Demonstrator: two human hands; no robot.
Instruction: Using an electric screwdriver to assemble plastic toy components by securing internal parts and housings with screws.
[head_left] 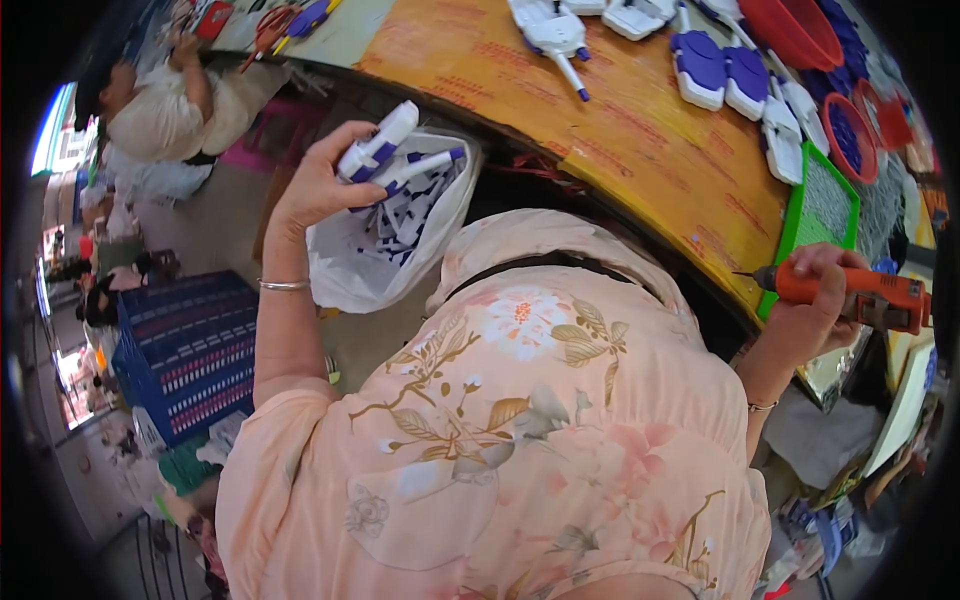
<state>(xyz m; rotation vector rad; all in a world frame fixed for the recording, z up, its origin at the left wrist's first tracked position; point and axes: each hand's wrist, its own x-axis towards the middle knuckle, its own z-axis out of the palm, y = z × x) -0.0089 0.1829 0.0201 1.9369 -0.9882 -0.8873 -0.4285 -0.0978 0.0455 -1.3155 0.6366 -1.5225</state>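
My left hand (312, 188) is closed round a white-and-purple plastic device with a stick handle (390, 138), held over an open white bag (350, 290). Inside the bag lie many similar white-and-purple pieces (405, 222). Off to the right, my right hand (822, 312) grips an orange power screwdriver (858, 294), its thin bit pointing left towards the table edge. Near its tip stands a green tray (848, 225) filled with small grey parts, perhaps screws.
On the orange-topped table (640, 150) lie several white housings (550, 30) and purple-backed ones (697, 60). Red bowls (795, 35) and a red basin of purple parts (850, 140) stand at the far right. Blue crates (190, 350) are at left, and another person (165, 115) sits at upper left.
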